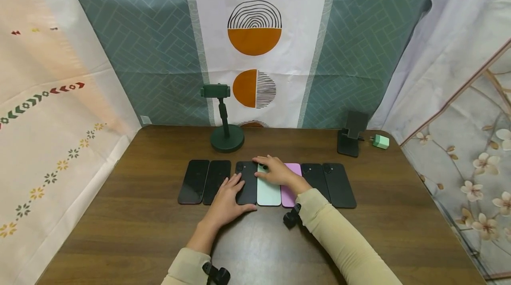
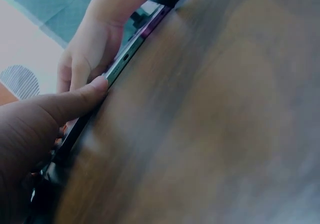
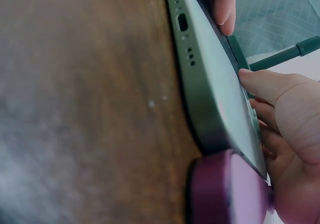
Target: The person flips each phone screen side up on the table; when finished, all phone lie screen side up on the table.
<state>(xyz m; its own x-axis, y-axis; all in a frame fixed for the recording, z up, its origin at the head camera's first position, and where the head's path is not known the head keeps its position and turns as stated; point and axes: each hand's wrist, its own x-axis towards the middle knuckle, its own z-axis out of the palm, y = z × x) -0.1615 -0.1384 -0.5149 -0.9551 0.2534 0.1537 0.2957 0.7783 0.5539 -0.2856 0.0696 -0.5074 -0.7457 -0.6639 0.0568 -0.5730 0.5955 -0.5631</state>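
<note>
Several phones lie side by side in a row on the table. My left hand spreads over a dark phone, fingertips by its left side. Its thumb touches the lower edge at the corner of the mint-green phone. Over the upper part of that mint phone lies my right hand. Its thumb is on the phone's back by the left edge, while its other fingers reach the camera end. The right wrist passes above a pink-purple phone.
Two black phones lie at the row's left end, two dark ones at its right. Behind stand a green phone stand, a dark folding stand and a pale green charger plug. Patterned cloths hang behind the table.
</note>
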